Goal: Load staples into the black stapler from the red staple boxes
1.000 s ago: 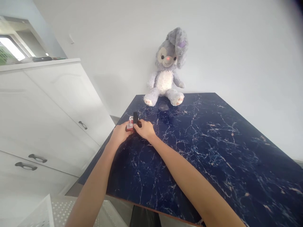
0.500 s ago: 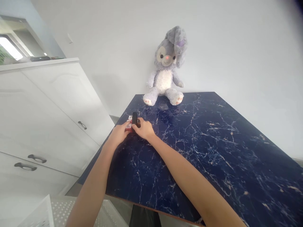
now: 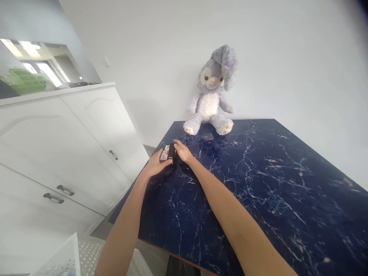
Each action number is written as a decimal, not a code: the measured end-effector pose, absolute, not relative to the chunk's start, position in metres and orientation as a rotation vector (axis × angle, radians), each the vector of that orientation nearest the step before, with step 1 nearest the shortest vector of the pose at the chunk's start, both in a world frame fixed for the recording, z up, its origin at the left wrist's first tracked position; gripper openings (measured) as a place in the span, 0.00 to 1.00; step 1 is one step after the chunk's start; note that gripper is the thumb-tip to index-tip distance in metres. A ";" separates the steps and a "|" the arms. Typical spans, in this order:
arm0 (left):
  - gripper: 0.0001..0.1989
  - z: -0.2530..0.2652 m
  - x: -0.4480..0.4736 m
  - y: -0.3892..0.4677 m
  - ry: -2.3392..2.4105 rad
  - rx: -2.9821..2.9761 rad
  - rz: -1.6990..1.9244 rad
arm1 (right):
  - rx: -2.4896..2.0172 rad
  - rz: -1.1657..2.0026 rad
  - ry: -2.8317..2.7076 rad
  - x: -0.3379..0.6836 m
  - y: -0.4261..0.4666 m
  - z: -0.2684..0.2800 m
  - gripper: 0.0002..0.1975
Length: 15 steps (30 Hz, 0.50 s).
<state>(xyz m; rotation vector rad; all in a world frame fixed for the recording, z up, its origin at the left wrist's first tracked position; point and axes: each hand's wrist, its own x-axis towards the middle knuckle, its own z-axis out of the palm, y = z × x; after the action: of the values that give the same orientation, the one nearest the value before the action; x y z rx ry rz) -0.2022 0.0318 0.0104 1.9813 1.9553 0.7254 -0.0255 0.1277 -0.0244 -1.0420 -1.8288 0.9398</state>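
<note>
A small red-and-white box (image 3: 165,154) lies near the left edge of the dark blue marbled table (image 3: 258,184). Right against it is a black, elongated object (image 3: 171,150) whose exact kind I cannot make out. My left hand (image 3: 155,165) spans the two from the near left, fingers along the box's left side and thumb by the black object's near end. On the other side, my right hand (image 3: 184,151) has its fingers stretched out beside the black object, at its right edge. Part of the black object's right side is hidden by those fingers.
A grey plush rabbit (image 3: 209,105) sits at the table's back against the wall. White cabinets (image 3: 86,126) with dark handles stand to the left. A white perforated basket (image 3: 76,253) is on the floor at the lower left, below the table edge.
My right hand has loosened from around the black object, its fingers now straighter along its side. The black object looks lower and flatter against the box. The whole view has shifted slightly.
</note>
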 end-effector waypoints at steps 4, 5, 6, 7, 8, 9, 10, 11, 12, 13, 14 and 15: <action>0.50 0.002 -0.213 0.036 1.919 1.794 0.744 | -1.035 0.977 -1.760 -0.024 0.137 -0.026 0.20; 0.51 0.000 -0.216 0.038 1.908 1.767 0.755 | -1.065 0.970 -1.716 -0.022 0.137 -0.028 0.22; 0.52 -0.003 -0.218 0.040 1.893 1.742 0.770 | -1.102 0.959 -1.670 -0.019 0.138 -0.030 0.24; 0.52 -0.006 -0.221 0.042 1.878 1.717 0.789 | -1.141 0.947 -1.627 -0.016 0.138 -0.031 0.26; 0.52 -0.009 -0.223 0.044 1.862 1.693 0.812 | -1.173 0.944 -1.589 -0.013 0.137 -0.032 0.27; 0.52 -0.012 -0.224 0.047 1.843 1.673 0.837 | -1.189 0.955 -1.561 -0.010 0.137 -0.033 0.29; 0.51 -0.015 -0.226 0.049 1.817 1.661 0.859 | -1.193 0.979 -1.534 -0.006 0.137 -0.034 0.30; 0.49 -0.017 -0.227 0.050 1.785 1.655 0.881 | -1.184 1.011 -1.510 -0.003 0.137 -0.034 0.32; 0.47 -0.018 -0.227 0.051 1.753 1.651 0.901 | -1.170 1.043 -1.487 0.000 0.136 -0.034 0.34; 0.45 -0.019 -0.228 0.052 1.723 1.648 0.917 | -1.156 1.071 -1.466 0.002 0.135 -0.034 0.36; 0.44 -0.020 -0.228 0.052 1.702 1.642 0.927 | -1.145 1.091 -1.449 0.005 0.134 -0.034 0.37; 0.43 -0.019 -0.228 0.052 1.694 1.632 0.936 | -1.140 1.098 -1.438 0.007 0.133 -0.035 0.38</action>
<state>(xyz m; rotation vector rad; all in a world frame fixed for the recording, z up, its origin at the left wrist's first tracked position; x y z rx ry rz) -0.2280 0.0519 -0.0195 1.6317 1.6944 0.9356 0.0067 0.1334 -0.0350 -1.1399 -1.4381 1.0977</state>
